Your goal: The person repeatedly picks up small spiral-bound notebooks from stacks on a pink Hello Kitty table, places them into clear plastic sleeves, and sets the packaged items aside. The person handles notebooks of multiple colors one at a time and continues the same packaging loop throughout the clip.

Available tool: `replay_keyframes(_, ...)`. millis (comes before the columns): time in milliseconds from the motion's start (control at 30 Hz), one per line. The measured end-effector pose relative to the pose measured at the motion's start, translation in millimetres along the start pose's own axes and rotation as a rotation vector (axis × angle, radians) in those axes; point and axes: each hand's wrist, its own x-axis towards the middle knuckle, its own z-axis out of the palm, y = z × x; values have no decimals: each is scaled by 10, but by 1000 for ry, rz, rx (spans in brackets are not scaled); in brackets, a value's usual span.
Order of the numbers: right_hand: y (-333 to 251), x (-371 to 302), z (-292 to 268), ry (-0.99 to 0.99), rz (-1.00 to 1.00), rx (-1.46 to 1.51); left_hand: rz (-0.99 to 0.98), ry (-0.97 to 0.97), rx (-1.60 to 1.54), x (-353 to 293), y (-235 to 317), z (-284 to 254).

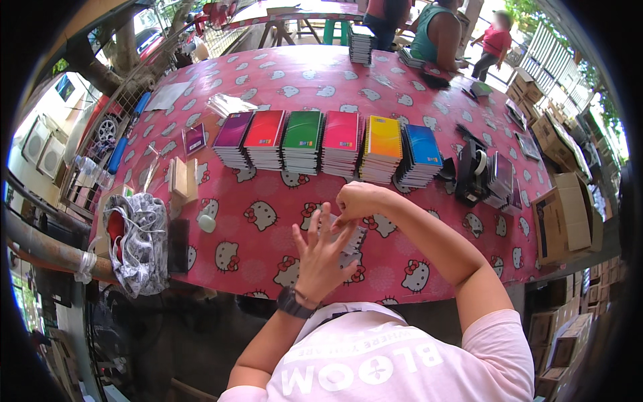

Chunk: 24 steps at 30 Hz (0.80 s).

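In front of me, partly hidden beneath my hands, lies a small spiral-bound notebook (pixel 353 242) with pale pages. My left hand (pixel 321 253) hovers over it, fingers spread, a dark watch (pixel 295 303) on the wrist. My right hand (pixel 355 202) is bent inward with its fingers curled, close to the left fingertips; what it pinches, if anything, is hidden. Beyond my hands stands a row of spiral notebook stacks: purple (pixel 232 132), red (pixel 264 131), green (pixel 303 134), pink (pixel 341 132), yellow (pixel 383 137) and blue (pixel 423 145).
A black tape dispenser (pixel 471 175) and another notebook stack (pixel 501 177) stand at right, near an open cardboard box (pixel 564 221). At left are a patterned cloth (pixel 142 241), wooden blocks (pixel 181 179) and a purple notebook in clear wrap (pixel 194 139). People (pixel 435 33) are at the far side.
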Motion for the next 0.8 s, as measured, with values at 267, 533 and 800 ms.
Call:
replay_keyframes(267, 77, -20, -120, -20, -172, 172, 79, -110, 103, 42, -142, 49)
replay_keyframes(533, 680, 37, 1136, 39, 221, 951, 286, -59, 314, 65, -70, -28)
replay_keyframes(800, 494, -1097, 1511, 1006, -196, 713, 160, -16, -351, 740, 143, 17)
